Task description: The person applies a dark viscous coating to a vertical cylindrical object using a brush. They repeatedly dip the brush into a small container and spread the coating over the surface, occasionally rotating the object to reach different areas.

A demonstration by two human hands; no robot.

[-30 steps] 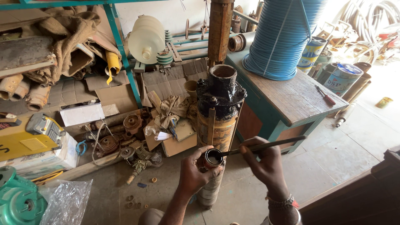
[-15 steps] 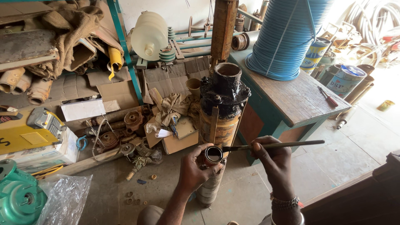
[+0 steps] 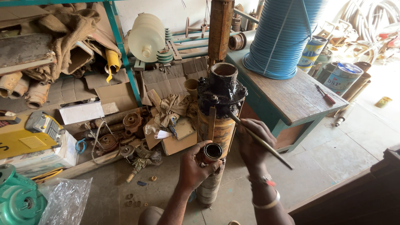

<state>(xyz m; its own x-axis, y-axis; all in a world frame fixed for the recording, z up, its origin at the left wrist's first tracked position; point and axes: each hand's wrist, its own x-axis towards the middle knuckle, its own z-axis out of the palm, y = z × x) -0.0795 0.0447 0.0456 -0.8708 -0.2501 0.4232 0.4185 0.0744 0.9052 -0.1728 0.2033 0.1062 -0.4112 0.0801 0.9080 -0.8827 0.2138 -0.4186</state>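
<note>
Since a moment ago the rod (image 3: 258,139) in my right hand (image 3: 251,141) has swung from lying level across the pump to slanting, its upper tip now up against the black cast head (image 3: 221,89) of the pump. My right hand is clenched around the rod's middle, and the lower end pokes out past my wrist toward the floor. My left hand (image 3: 195,166) grips a short metal sleeve (image 3: 212,152), its open end facing up, held right against the side of the pump body (image 3: 216,133), a tall cylinder of brown stacked sections standing upright on the concrete floor (image 3: 333,154). Just behind the pump sits a teal wooden bench whose tabletop (image 3: 291,93) carries a big coil of blue pipe (image 3: 281,37) and a red-handled screwdriver (image 3: 325,95). To my left, cardboard boxes (image 3: 175,139), rusty pump parts (image 3: 125,133) and a yellow case (image 3: 25,137) crowd the floor under a shelf.
</note>
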